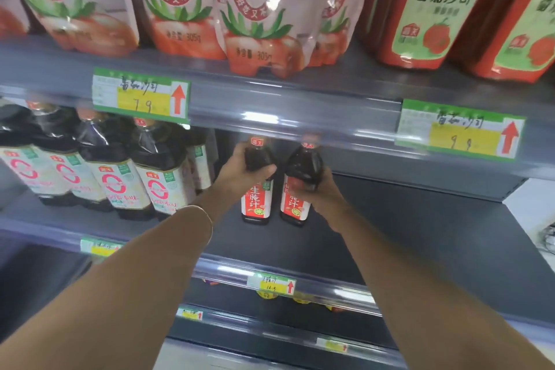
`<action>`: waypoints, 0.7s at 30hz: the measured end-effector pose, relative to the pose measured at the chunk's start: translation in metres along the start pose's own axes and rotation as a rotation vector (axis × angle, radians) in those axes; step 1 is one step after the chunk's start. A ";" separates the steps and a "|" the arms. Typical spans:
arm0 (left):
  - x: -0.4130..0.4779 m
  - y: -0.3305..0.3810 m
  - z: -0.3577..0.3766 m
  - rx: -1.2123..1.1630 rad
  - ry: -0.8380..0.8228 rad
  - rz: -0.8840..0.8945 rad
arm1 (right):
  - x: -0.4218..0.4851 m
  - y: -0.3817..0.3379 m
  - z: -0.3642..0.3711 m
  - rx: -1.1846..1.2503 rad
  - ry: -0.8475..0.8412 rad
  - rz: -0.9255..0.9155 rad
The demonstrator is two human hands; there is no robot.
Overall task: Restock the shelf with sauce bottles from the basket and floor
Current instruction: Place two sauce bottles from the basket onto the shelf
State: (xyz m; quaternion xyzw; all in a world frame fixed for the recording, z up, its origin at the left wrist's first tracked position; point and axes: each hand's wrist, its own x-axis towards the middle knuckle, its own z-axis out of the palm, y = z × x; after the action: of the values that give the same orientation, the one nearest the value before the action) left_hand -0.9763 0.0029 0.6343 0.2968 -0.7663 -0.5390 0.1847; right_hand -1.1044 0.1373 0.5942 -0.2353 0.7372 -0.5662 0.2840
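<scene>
While both hands grasp a sauce bottle apiece, I am at the placing step: my left hand (pixel 244 170) is wrapped round the shoulder of the left bottle (pixel 256 204), and my right hand (pixel 322 192) round the shoulder of the right bottle (pixel 295 204). The two bottles are just beside each other on the middle shelf (pixel 420 234), caps close under the rail (pixel 300 120) of the shelf above. Their bases look to be at the shelf board, though I cannot tell whether they bear their full weight, and the right bottle stands slightly tilted. To do this well, I judge, each bottle should be brought upright, red label to the front, and set down flat before the fingers let go, with the caps clear of the rail. The left bottle wants to sit near the row of dark bottles (pixel 120 177) on the left without knocking it, leaving the shelf's right side for further stock. Basket and floor are out of view.
</scene>
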 end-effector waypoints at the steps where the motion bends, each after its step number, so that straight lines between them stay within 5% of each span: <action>1: -0.002 -0.005 0.004 -0.007 0.024 0.004 | 0.001 0.012 0.000 -0.063 0.001 0.020; 7: 0.007 -0.014 0.023 0.064 0.253 0.024 | 0.022 0.040 0.009 -0.262 0.101 0.020; 21: 0.080 -0.019 0.033 -0.038 0.321 0.134 | 0.080 0.043 0.004 -0.306 0.179 -0.116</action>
State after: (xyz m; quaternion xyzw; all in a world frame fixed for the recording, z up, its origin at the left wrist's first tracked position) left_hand -1.0522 -0.0302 0.6019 0.3239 -0.7347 -0.4855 0.3458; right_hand -1.1613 0.0915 0.5399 -0.2663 0.8222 -0.4816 0.1451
